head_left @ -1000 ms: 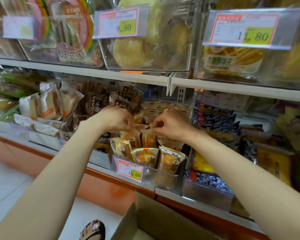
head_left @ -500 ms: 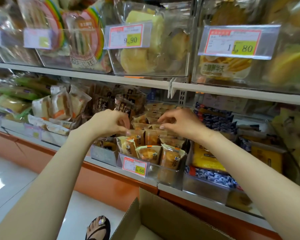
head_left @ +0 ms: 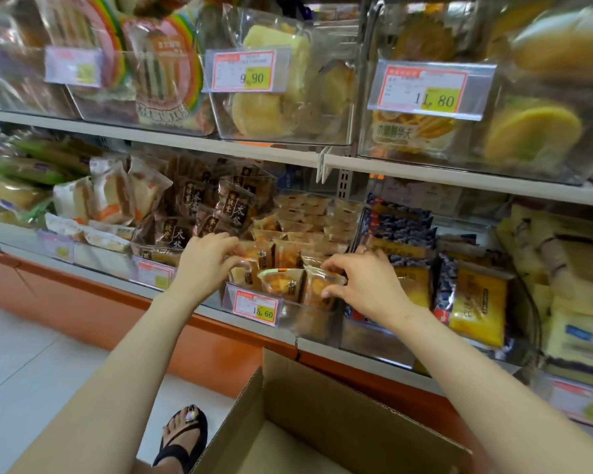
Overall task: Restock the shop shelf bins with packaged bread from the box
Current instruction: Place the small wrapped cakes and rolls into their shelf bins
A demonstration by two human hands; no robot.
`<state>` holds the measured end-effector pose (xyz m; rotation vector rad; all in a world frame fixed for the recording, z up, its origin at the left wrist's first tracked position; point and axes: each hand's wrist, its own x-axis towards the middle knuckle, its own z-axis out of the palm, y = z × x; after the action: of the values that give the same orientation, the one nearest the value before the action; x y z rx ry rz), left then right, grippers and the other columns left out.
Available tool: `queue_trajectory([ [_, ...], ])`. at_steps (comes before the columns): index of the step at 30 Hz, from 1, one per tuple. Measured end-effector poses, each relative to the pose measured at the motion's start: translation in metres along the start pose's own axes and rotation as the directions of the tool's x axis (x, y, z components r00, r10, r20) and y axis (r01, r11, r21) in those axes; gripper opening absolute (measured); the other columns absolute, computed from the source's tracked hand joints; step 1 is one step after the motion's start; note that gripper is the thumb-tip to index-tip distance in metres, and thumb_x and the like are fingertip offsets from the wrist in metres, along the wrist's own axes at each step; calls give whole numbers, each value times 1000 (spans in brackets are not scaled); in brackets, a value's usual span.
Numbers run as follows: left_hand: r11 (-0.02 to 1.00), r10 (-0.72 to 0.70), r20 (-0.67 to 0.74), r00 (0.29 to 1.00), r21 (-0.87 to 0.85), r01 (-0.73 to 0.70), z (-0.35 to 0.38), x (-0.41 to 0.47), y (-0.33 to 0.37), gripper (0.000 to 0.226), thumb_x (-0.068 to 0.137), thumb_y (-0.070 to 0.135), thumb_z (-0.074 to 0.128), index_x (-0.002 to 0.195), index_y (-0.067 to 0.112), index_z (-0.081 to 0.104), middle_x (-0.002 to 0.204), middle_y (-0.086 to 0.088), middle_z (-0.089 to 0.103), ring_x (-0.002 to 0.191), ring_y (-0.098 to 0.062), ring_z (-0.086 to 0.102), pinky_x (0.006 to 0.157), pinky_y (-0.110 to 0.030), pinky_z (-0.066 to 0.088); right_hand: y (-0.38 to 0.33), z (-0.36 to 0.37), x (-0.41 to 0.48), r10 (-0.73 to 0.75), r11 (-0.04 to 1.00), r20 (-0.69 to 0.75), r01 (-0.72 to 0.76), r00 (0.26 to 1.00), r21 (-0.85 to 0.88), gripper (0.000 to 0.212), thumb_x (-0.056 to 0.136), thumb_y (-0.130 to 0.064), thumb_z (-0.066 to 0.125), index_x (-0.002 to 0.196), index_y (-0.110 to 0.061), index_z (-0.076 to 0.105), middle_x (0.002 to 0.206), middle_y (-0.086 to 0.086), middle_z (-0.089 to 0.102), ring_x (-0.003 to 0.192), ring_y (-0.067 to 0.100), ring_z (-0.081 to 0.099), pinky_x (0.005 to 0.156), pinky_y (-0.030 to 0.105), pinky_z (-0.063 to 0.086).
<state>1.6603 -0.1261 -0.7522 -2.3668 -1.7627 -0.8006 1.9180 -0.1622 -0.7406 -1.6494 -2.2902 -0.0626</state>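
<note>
Two hands: both at clear plastic shelf bin (head_left: pixel 288 314), frame centre.
Right hand (head_left: pixel 360 285): thumb and fingers pinch clear-wrapped golden bread packet (head_left: pixel 317 285), upright in bin's front-right corner.
Left hand (head_left: pixel 206 265): fingers curled down onto packets at bin's front left; grip or just touch, can't tell.
Bin load: rows of same packets (head_left: pixel 302 230) upright, front to back.
Tag: red-yellow price label (head_left: pixel 255 307) on bin front, reads 15.60.
Box: brown cardboard box (head_left: pixel 322 405), flaps open, bottom centre, below shelf edge.
</note>
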Motion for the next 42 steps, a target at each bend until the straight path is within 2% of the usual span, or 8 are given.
queue_trajectory([
  [9, 993, -101, 129, 986, -49, 108, -11, 14, 4, 8, 89, 19, 61, 95, 16, 65, 99, -1, 68, 94, -21, 61, 77, -32, 44, -2, -3, 6, 79, 978, -55, -67, 995, 198, 20, 82, -31, 70, 101, -26, 73, 98, 2, 68, 102, 20, 55, 100, 38, 39],
  [15, 988, -40, 235, 971, -136, 74, -17, 10, -4, 7, 86, 12, 65, 92, 13, 67, 95, -1, 70, 84, -21, 67, 78, -30, 52, -3, -1, 9, 65, 978, -103, -43, 992, 203, 10, 83, -27, 70, 89, -21, 74, 84, -3, 64, 84, 10, 40, 96, 32, 32],
  [19, 993, 16, 93, 996, -117, -5, -14, 10, -1, 2, 82, 6, 67, 83, 7, 66, 94, -5, 66, 94, -21, 59, 83, -35, 46, -7, 0, 11, 61, 980, -111, -38, 992, 194, 7, 83, -26, 69, 85, -21, 74, 87, -3, 65, 91, 16, 48, 99, 33, 29],
  [24, 990, -19, -1, 1000, -141, 19, -9, 8, 11, 5, 88, 5, 56, 87, 6, 62, 75, -1, 62, 75, -25, 58, 62, -30, 37, -9, 2, 13, 132, 920, -57, -101, 990, 379, 5, 82, -25, 71, 77, -24, 73, 85, -7, 70, 93, 16, 60, 101, 45, 38],
  [28, 996, -54, -49, 997, -75, 50, -6, 10, 12, 10, 90, 9, 54, 94, 7, 63, 87, -11, 70, 86, -35, 61, 65, -34, 35, -9, 4, 14, 163, 894, -28, -135, 986, 427, 8, 84, -24, 70, 76, -25, 72, 80, -7, 68, 91, 17, 62, 99, 48, 41],
  [33, 998, -62, -75, 995, -15, 61, -4, 10, 13, 11, 89, 14, 56, 95, 9, 65, 92, -10, 70, 91, -32, 61, 65, -31, 32, -8, 7, 16, 143, 865, -54, -98, 988, 491, 4, 83, -18, 70, 82, -20, 74, 82, -7, 67, 87, 9, 61, 87, 29, 49],
  [36, 998, -51, -28, 998, 35, 52, -8, 11, 7, 12, 87, 19, 62, 94, 11, 67, 97, -7, 67, 98, -28, 58, 72, -34, 39, -8, 7, 16, 90, 878, -107, -28, 990, 478, 4, 81, -13, 72, 83, -15, 75, 79, -9, 62, 80, 6, 57, 74, 13, 40],
  [42, 992, -98, 57, 994, 87, 92, -11, 8, 1, 15, 84, 20, 66, 96, 12, 68, 97, -7, 68, 100, -29, 56, 78, -37, 44, -12, 12, 19, 61, 857, -146, 23, 987, 514, 9, 82, -6, 70, 82, -13, 74, 81, -5, 66, 81, 6, 59, 78, 16, 44],
])
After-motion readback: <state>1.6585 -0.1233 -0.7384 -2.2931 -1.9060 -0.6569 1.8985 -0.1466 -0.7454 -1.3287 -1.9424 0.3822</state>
